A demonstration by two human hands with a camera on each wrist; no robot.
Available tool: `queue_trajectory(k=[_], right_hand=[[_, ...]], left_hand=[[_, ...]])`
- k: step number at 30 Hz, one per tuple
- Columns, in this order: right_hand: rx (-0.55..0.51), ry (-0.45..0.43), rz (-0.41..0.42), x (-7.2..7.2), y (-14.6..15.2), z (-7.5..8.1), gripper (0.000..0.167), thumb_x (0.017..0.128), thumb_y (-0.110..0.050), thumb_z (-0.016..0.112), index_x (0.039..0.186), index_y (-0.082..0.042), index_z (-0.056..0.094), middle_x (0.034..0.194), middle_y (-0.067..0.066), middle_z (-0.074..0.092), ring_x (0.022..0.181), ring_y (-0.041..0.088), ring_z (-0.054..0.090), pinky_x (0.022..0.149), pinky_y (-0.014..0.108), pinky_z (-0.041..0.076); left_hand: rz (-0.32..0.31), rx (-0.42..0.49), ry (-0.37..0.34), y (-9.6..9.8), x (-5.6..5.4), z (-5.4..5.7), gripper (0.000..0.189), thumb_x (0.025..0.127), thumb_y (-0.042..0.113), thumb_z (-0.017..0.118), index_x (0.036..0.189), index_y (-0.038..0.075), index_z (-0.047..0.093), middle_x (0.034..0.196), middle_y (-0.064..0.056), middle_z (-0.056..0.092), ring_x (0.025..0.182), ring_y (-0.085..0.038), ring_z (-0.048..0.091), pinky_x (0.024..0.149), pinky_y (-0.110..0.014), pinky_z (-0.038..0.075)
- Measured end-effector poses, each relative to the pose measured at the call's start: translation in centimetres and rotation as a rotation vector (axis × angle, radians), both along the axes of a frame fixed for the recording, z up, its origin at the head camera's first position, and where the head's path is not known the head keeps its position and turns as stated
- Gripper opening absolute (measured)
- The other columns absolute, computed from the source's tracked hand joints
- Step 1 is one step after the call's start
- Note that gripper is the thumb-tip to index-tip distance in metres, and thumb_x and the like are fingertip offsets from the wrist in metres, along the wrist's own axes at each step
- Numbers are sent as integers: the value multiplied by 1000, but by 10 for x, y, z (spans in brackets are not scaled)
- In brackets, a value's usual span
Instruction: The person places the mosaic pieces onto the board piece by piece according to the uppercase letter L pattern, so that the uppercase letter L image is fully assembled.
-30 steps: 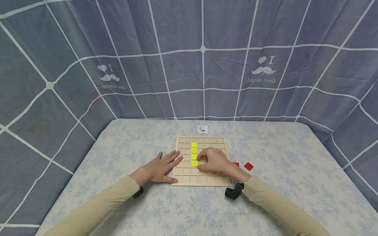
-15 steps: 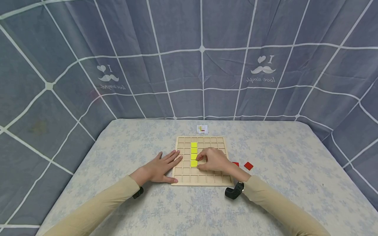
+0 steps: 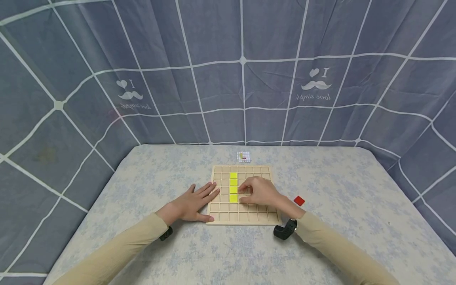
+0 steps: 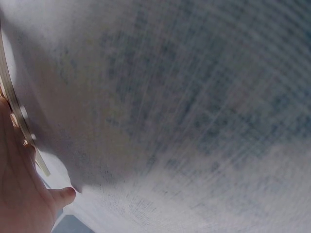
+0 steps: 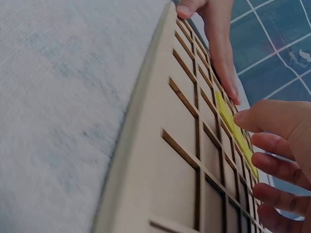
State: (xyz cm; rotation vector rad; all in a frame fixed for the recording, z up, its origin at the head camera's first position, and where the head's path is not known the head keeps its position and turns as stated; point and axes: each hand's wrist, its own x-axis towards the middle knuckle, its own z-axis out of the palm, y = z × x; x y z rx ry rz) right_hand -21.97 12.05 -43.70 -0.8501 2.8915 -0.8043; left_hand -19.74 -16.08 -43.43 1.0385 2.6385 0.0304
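A wooden grid board [image 3: 228, 217] lies on the table. Several yellow square tiles [image 3: 233, 190] fill a column of its cells, one above another. Along the board's left edge rests my left hand [image 3: 191, 204], fingers spread straight over the rim, thumb at the near corner. My right hand [image 3: 263, 191] is over the board just right of the lowest yellow tiles. Its thumb and fingers are loosely bent and apart, with nothing seen between them in the right wrist view, where the yellow tiles [image 5: 233, 128] show beyond the fingertips.
A red square tile [image 3: 299, 201] lies on the tablecloth [image 3: 171, 257] right of the board. Behind the board is a small printed grid card [image 3: 243, 156] with coloured cells. A grey-blue checked curtain [image 3: 213, 87] surrounds the table.
My right hand has drawn slightly right, away from the yellow tiles, which stay in place. Its wrist now covers a second red tile seen earlier beside the board. The left hand is still.
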Motion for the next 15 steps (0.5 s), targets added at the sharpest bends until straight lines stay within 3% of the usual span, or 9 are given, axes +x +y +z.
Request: queue_trajectory(k=[4, 15], right_hand=[[-21, -6, -5, -1, 12, 8, 22, 76, -32, 79, 96, -22, 76, 89, -8, 69, 66, 4, 52, 56, 22, 40], [-9, 27, -68, -6, 52, 28, 24, 77, -26, 78, 99, -17, 75, 93, 0, 70, 78, 14, 57, 59, 26, 42]], left_hand=[[4, -4, -3, 1, 1, 0, 92, 88, 68, 49, 157, 19, 12, 164, -6, 3, 151, -25, 7, 113, -65, 15], [-17, 3, 5, 1, 1, 2, 92, 89, 67, 48, 157, 17, 12, 164, -8, 4, 151, -27, 7, 113, -66, 15]])
